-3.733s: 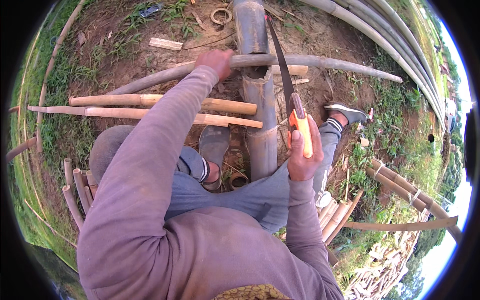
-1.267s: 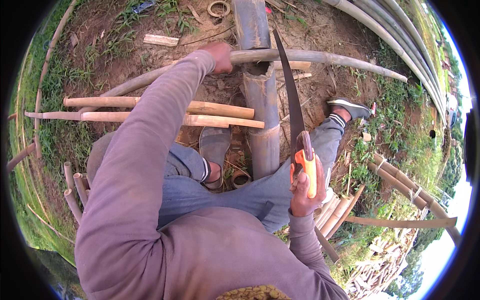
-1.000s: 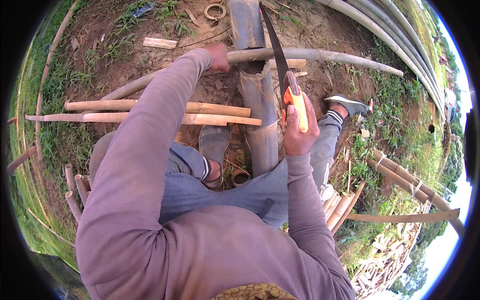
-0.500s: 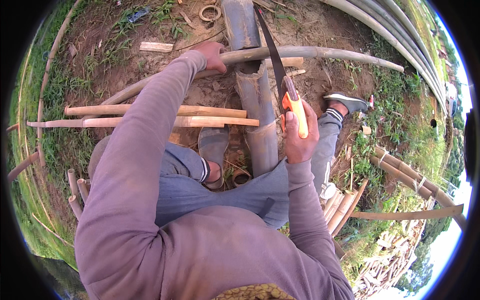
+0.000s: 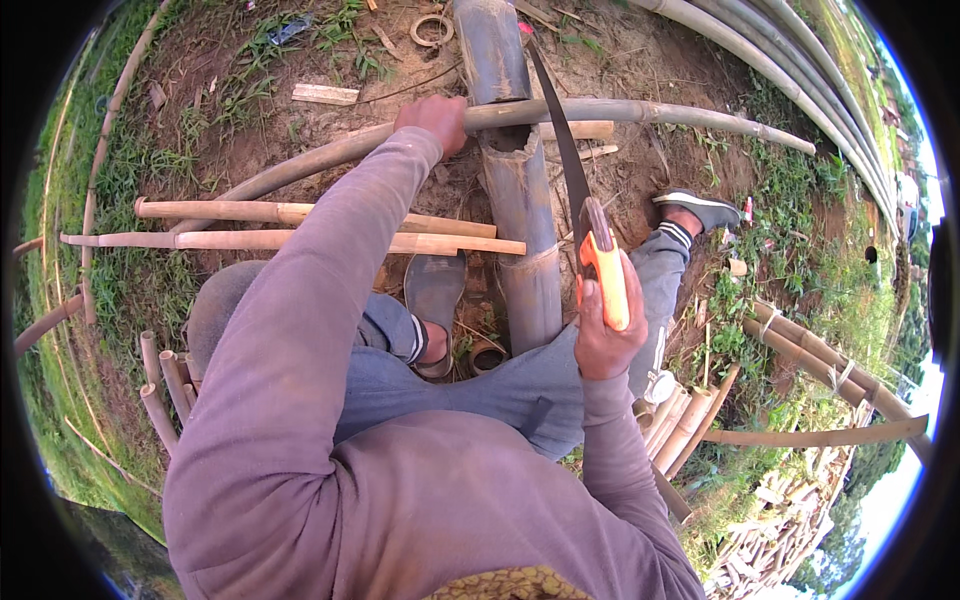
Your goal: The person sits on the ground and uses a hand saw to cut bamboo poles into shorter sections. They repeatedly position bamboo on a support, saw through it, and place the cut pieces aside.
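Pruning saw across a bamboo pole, pinned by the other hand

The right hand (image 5: 610, 335) is wrapped around the orange handle (image 5: 608, 272) of a curved pruning saw (image 5: 566, 135), thumb along its near side; the blade reaches toward 11 o'clock. The left hand (image 5: 437, 122), at 11 o'clock from the right, is closed over a slender bamboo pole (image 5: 690, 115); its thumb is hidden. Clock directions run from the right hand, 12 being straight ahead of the person.

The pole runs crosswise over a thick grey bamboo culm (image 5: 522, 205), meeting it at the far edge of a jagged opening. The blade crosses the pole just beside the culm, on its right; whether teeth are biting, or any kerf exists, I cannot tell.

My reading is that the cutting step is in hand, the culm serving as a sawing rest. The next move seems to call for firm downward pressure from the left hand and long, straight strokes from the right, with the pole kept from rolling and the left fingers clear of the blade.

Farther out, two pale bamboo lengths (image 5: 450, 244) point in at 10 o'clock, ends at the culm. A shoe (image 5: 697, 210) and long stacked poles (image 5: 800, 90) are toward 1 o'clock, short cut pieces (image 5: 690, 425) at 5.
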Action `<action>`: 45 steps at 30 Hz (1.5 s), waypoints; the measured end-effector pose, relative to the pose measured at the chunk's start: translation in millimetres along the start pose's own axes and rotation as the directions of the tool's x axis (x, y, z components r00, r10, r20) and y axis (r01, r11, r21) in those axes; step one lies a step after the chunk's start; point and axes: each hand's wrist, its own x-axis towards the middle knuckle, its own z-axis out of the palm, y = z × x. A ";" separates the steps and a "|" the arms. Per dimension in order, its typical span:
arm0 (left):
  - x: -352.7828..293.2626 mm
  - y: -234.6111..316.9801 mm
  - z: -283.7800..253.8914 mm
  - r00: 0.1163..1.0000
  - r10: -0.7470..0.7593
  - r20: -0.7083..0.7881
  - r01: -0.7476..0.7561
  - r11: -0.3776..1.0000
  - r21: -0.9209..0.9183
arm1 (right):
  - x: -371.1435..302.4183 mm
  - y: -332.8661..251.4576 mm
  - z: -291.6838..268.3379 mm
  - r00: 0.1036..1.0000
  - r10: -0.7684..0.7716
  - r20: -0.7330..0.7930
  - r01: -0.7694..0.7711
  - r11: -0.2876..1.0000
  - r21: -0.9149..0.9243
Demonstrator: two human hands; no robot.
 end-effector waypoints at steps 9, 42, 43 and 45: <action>-6.9 20.7 -26.6 0.993 0.014 0.115 -0.010 0.999 -0.036 | 79.5 23.1 54.4 0.996 -0.088 -0.035 0.089 0.996 0.031; -5.6 6.8 -15.4 0.996 0.058 -0.063 -0.061 0.997 -0.044 | 72.8 34.0 54.8 0.992 -0.114 -0.045 0.115 0.993 0.021; -14.5 5.6 10.4 0.971 0.066 -0.229 -0.072 0.997 -0.016 | 72.3 32.1 56.0 0.993 -0.112 -0.041 0.112 0.993 0.020; -20.5 12.4 20.3 0.947 0.060 -0.316 -0.040 0.997 0.070 | 70.5 30.8 58.4 0.995 -0.090 -0.043 0.092 0.995 0.046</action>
